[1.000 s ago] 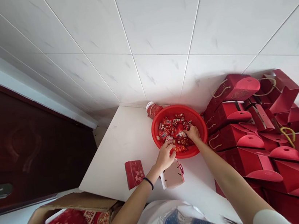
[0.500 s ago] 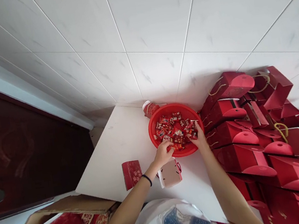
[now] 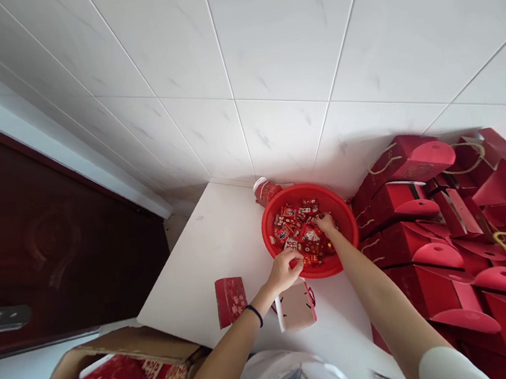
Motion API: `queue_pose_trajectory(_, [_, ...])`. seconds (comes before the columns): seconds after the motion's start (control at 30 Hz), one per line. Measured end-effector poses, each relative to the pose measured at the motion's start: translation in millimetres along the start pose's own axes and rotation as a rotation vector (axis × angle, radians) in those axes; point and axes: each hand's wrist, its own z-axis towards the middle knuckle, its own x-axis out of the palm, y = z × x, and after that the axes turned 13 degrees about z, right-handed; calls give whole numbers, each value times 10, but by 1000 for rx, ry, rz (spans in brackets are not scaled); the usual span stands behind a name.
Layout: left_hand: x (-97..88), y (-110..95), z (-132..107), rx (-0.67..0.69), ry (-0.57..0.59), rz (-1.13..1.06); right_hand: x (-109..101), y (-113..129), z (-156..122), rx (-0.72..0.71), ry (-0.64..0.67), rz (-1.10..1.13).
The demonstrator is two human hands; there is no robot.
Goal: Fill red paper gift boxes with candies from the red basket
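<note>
The red basket [image 3: 336,203] spreads widest side to side, its sweets' [image 3: 311,233] lettering illegibly small; left hand [image 3: 286,270] curls narrow, right hand [image 3: 326,224] reaches in, grip impossible to tell.

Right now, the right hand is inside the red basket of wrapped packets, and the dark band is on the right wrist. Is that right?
Not quite: the head view shows the dark band on the left wrist. The right hand is inside the red basket of wrapped packets.
</note>
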Motion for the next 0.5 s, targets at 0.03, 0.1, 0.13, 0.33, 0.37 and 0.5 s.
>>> queue_pose_trajectory(0.03, [0, 2, -1, -2, -2, -2, 2, -6, -2, 19, 0, 7])
queue_pose_trajectory(0.1, [0, 5, -3, -10, -1, -2, -6, -3, -21, 68, -5, 67])
queue_pose_trajectory(0.13, [0, 6, -7, -13, 2, -2, -13, 6, -37, 82, -6, 102])
queue_pose_trajectory(0.33, [14, 6, -2, -35, 8, -43, -92, 182, -234, 87, -51, 427])
queue_pose_trajectory(0.37, [10, 1, 13, -46, 4, -63, -119, 221, -301, 86, -42, 484])
queue_pose_trajectory(0.5, [-105, -31, 59, -150, -16, -201, -306, 329, -769, 104, 57, 652])
